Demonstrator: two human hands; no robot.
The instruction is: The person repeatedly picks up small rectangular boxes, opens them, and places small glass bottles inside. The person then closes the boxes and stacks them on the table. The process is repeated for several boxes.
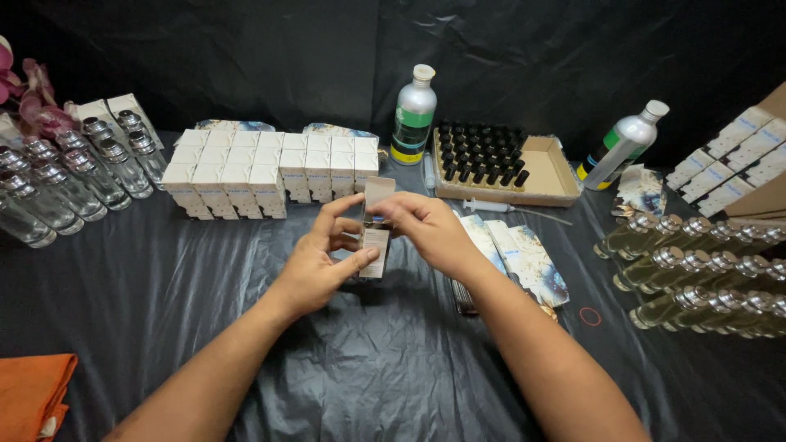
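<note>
My left hand grips a small white carton from the side, its top flap standing open. My right hand is at the carton's open top, fingers pinched on something at the opening; what it is stays hidden. Flat unfolded cartons lie just right of my hands on the black sheet.
A block of closed white cartons stands behind my hands. Empty glass bottles stand far left; filled bottles lie at right. A cardboard tray of black caps, two metal bottles, a syringe, an orange cloth.
</note>
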